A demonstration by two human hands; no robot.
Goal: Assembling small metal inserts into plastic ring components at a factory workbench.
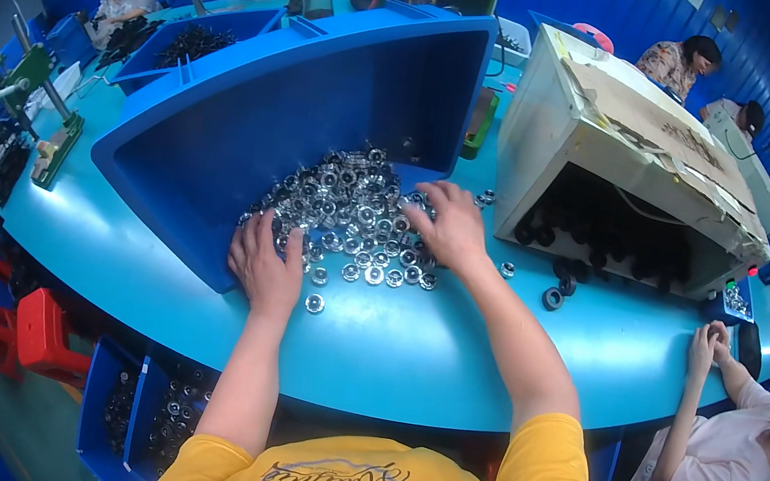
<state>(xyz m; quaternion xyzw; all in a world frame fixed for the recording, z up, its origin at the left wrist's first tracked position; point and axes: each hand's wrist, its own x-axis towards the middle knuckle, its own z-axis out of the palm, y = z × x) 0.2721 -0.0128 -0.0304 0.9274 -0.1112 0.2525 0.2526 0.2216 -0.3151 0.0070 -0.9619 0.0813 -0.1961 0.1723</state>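
Observation:
A heap of small shiny round metal pieces (365,207) with dark centres spills from a large blue plastic bin (253,119), which lies tipped on its side. My left hand (266,262) rests at the left edge of the heap, by the bin's lower rim, its fingers apart. Against the heap's right side is my right hand (448,225), fingers spread and touching or close over the pieces. I see nothing gripped in either hand. Several pieces lie loose on the turquoise table (387,352) in front of the heap.
Right of the bin stands a cream box (543,135) on its side, with black rings (553,297) spilling out. A hand press (58,143) stands at the left. A co-worker (705,442) sits at the right. Red stools (48,333) and blue bins (162,407) are below the table.

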